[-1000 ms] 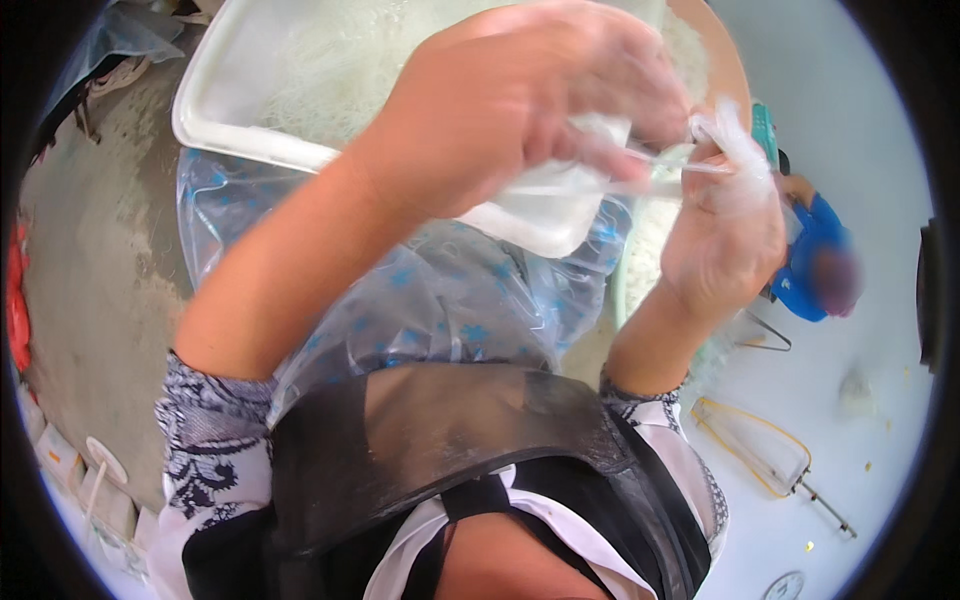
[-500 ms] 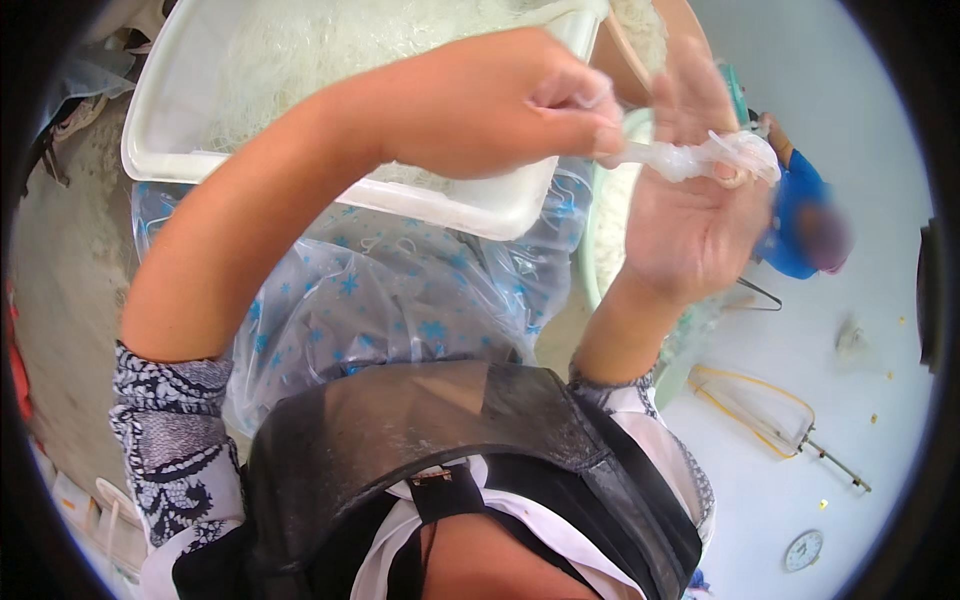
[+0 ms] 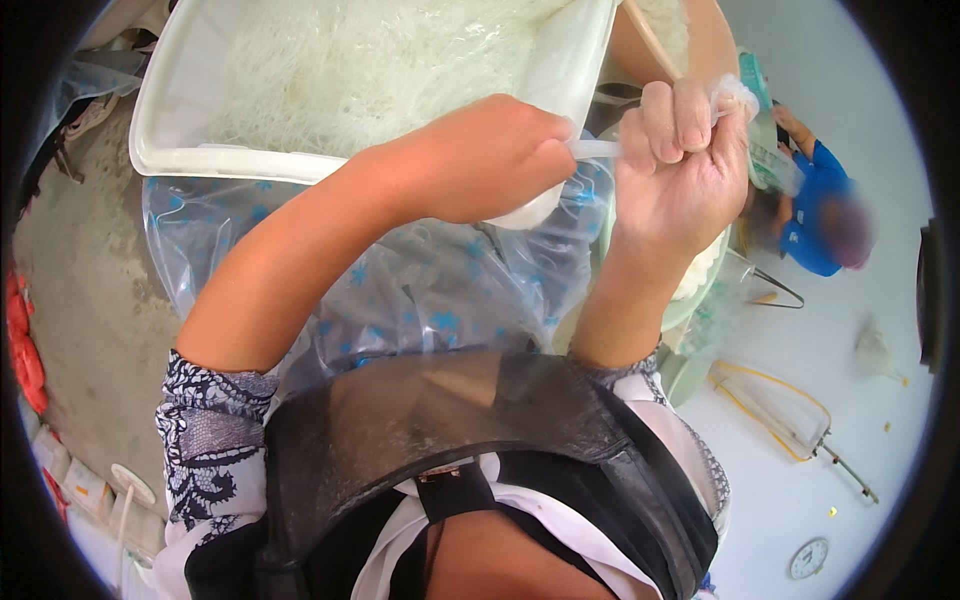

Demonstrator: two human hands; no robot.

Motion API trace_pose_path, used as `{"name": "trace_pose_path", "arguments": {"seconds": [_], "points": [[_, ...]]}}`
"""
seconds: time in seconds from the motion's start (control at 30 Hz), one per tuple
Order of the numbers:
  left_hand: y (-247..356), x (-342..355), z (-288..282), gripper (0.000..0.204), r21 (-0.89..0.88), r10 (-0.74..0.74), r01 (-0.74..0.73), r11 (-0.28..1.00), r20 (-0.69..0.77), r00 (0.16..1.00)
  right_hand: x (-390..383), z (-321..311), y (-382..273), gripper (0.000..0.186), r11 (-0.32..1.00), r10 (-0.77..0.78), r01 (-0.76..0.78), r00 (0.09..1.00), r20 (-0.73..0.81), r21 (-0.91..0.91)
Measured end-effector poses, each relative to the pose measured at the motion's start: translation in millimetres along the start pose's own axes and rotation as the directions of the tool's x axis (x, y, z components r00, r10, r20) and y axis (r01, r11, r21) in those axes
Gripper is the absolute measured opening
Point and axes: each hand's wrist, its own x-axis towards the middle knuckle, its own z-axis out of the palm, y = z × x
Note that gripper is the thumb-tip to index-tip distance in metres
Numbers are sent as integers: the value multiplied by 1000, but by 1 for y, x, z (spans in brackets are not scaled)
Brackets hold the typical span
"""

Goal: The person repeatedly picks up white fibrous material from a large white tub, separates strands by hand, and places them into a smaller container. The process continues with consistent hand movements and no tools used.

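My left hand (image 3: 490,160) is closed and grips one end of a white, translucent bundle of noodle-like strands (image 3: 597,149). Stretched short and taut, the bundle runs across to my right hand (image 3: 682,165), whose fingers are curled over it with the palm turned up. Part of the bundle wraps round the tip of my right forefinger at the top. Both hands are raised above the front right corner of a white tub (image 3: 235,162), which holds a mass of thin, wet, translucent strands (image 3: 370,75).
Clear plastic sheeting with blue snowflakes (image 3: 400,290) hangs below the tub. At the right stand a brownish basin (image 3: 715,40) and a pale green tub (image 3: 693,310) with white contents. A person in blue (image 3: 815,210) works beyond. Tongs (image 3: 785,288) lie near the pale green tub.
My right hand has gone from open, with the strands lying across it, to curled round them. My left hand has moved a little left and down, and the bundle is now thinner and straighter.
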Motion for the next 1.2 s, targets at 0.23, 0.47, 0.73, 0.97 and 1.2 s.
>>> {"name": "trace_pose_path", "arguments": {"seconds": [0.23, 0.47, 0.73, 0.97, 1.2], "points": [[-30, 12, 21, 30, 156, 148, -121, 980, -174, 974, -2, 4, -16, 29, 865, -360, 320, 932, -35, -385], [-33, 36, 55, 31, -39, 362, -360, 932, 162, 918, -35, -142, -20, 49, -494, -142, -222, 974, -175, -841], [16, 13, -36, 24, -711, 54, 441, 548, 556, 829, 0, -8, 26, 53, 373, 47, 614, 737, 675, -696], [11, 15, -28, 30, -426, -415, 128, 896, -699, 583, 20, 13, 39, 33, 773, -276, 263, 959, 67, -578], [-18, 28, 58, 16, 104, 172, -143, 984, -741, 649, 19, 8, 31, 24, 340, -324, 112, 946, -4, -934]]}}
